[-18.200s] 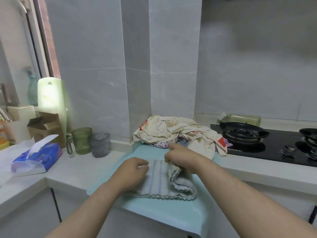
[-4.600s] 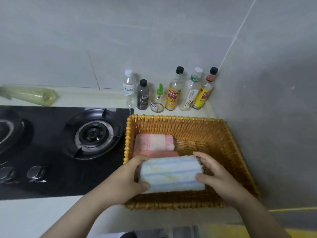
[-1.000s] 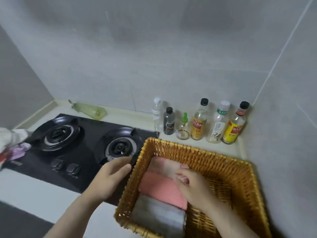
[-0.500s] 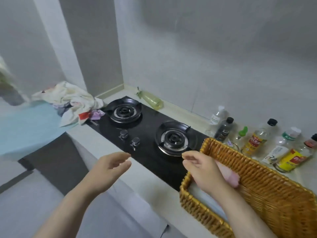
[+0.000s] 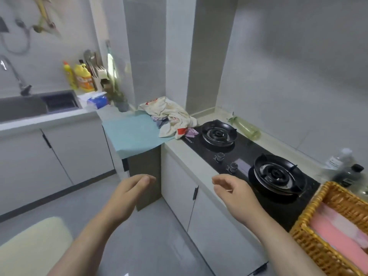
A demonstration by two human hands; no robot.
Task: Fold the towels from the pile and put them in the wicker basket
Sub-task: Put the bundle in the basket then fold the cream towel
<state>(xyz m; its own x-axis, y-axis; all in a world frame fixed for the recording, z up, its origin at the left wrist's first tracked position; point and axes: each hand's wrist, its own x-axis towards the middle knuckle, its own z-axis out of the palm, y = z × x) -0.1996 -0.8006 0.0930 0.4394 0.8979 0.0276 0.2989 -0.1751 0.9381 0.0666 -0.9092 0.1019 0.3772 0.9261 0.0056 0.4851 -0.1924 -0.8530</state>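
A crumpled pile of towels (image 5: pixel 169 117), cream with red marks and some purple cloth, lies at the back of a light blue mat (image 5: pixel 133 134) on the counter. The wicker basket (image 5: pixel 310 248) sits at the lower right edge and holds a folded pink towel (image 5: pixel 338 234). My left hand (image 5: pixel 127 193) hangs over the floor with relaxed fingers and holds nothing. My right hand (image 5: pixel 235 193) hovers over the counter's front edge, left of the basket, fingers loosely curved and empty.
A black two-burner gas hob (image 5: pixel 249 156) lies between the pile and the basket. Bottles (image 5: pixel 346 170) stand behind the basket. A sink (image 5: pixel 25 106) with a tap, detergent bottles (image 5: pixel 81 78) and a tissue pack (image 5: pixel 97 100) are at the left. White cabinets (image 5: pixel 199 206) run under the counter.
My view has swung left from the basket toward the towel pile. My right hand has left the basket and both hands now hang empty in front of the counter.
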